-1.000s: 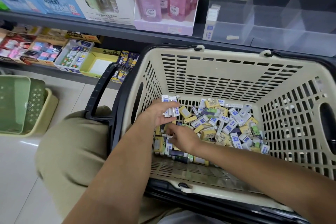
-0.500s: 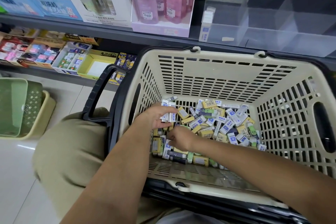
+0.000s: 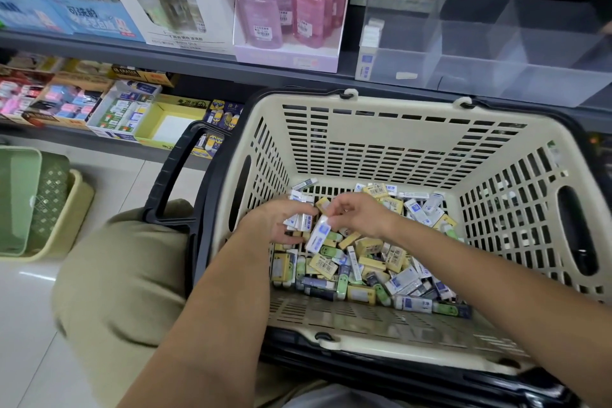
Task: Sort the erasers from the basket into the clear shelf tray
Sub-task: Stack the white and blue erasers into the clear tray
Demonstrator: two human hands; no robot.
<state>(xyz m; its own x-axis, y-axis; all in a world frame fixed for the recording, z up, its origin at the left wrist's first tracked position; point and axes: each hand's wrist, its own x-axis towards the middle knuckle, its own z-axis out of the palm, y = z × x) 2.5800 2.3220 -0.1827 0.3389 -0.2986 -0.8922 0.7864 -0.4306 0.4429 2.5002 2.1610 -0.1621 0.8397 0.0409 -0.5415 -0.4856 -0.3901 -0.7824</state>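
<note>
Left hand [image 3: 276,223] is gripping a stack [image 3: 300,217] of white erasers low inside the basket [image 3: 397,108], probably batching them for one trip. Right hand [image 3: 362,215] fingers are pinching another eraser [image 3: 318,234] right against it. The tray [image 3: 496,55] is waiting just behind the basket.

Forearms converging, left hand [image 3: 276,223] round erasers [image 3: 300,221], right hand [image 3: 362,215] pinch on white eraser [image 3: 317,236].

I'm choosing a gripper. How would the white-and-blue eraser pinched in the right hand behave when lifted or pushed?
Probably light: the right hand carries the white-and-blue rectangular eraser in a simple pinch. Its flat-sided block shape suggests sliding, not rolling. Likely stiff: held at one end, it shows no droop.
</note>
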